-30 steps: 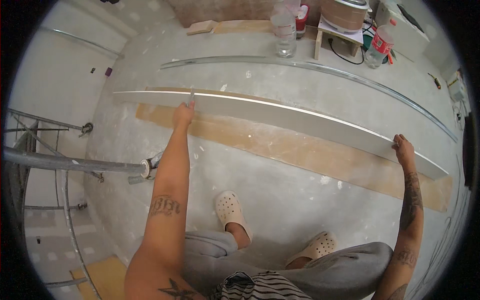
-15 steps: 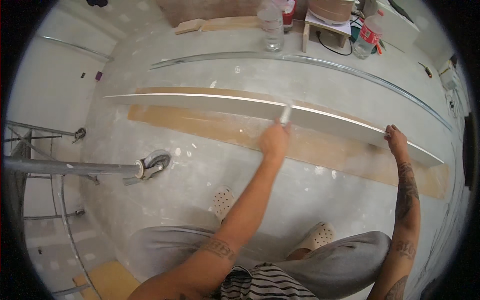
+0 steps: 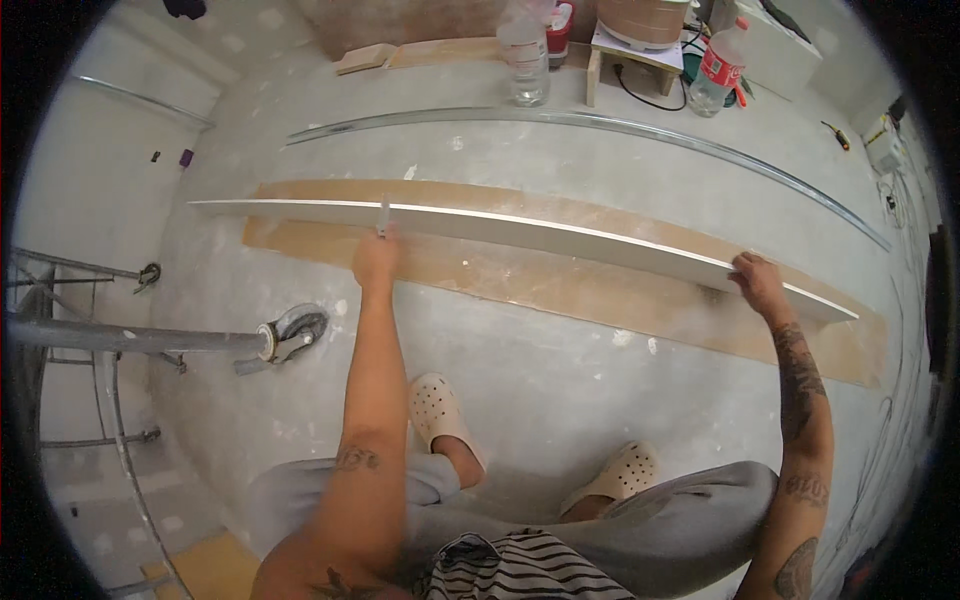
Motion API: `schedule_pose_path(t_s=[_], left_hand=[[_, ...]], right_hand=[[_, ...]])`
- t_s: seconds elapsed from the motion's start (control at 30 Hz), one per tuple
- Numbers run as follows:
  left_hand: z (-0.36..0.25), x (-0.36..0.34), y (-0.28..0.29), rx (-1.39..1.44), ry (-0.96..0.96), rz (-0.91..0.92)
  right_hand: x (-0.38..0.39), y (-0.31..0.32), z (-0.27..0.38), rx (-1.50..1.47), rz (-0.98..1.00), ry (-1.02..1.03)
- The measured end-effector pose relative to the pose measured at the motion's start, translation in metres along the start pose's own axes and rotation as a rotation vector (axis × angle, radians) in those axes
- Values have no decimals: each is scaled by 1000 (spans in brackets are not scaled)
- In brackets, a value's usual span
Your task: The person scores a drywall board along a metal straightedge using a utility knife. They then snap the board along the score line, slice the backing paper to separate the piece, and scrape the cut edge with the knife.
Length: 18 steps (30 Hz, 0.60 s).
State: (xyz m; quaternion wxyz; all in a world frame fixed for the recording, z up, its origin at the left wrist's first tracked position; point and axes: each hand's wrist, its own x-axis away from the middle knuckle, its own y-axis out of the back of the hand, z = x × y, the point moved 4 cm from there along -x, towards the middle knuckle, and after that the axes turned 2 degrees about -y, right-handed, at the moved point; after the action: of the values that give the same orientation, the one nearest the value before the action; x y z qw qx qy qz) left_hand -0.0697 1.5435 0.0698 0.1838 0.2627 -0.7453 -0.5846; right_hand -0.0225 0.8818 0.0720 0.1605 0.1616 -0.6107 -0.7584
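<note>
A long white board [image 3: 540, 235] stands on its long edge, white top edge up, on a wider tan sheet [image 3: 560, 300] lying on the floor. My left hand [image 3: 376, 258] is closed on a pale, narrow hand tool [image 3: 384, 212] at the board's top edge, left of middle; the tool is slightly blurred and its exact kind is unclear. My right hand [image 3: 755, 280] grips the top edge of the board toward its right end, with fingertips over it.
A scaffold [image 3: 140, 330] with a caster [image 3: 290, 335] stands at left. Behind the board lie a long metal profile [image 3: 600, 120] and wooden offcuts [image 3: 365, 58]. Bottles [image 3: 525, 70], a small stand [image 3: 590, 75] with an appliance, and a cable are at the back. Cables run along the right.
Half a second ago my left hand with the tool had swept right along the edge; now it is back at the left. My right hand still holds the board, slightly further left in the picture.
</note>
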Motion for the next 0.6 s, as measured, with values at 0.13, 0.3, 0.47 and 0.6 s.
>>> schedule_pose_path(t_s=[0.13, 0.3, 0.47, 0.6], left_hand=[[5, -3, 1, -55, -86, 66], [-82, 73, -19, 81, -112, 75], [-166, 158, -56, 152, -182, 290], [-121, 101, -41, 92, -120, 247]], right_hand=[[-57, -22, 83, -56, -24, 105], [-82, -38, 126, -62, 37, 124], [-79, -42, 119, -23, 11, 111], [-51, -21, 65, -82, 130, 6]])
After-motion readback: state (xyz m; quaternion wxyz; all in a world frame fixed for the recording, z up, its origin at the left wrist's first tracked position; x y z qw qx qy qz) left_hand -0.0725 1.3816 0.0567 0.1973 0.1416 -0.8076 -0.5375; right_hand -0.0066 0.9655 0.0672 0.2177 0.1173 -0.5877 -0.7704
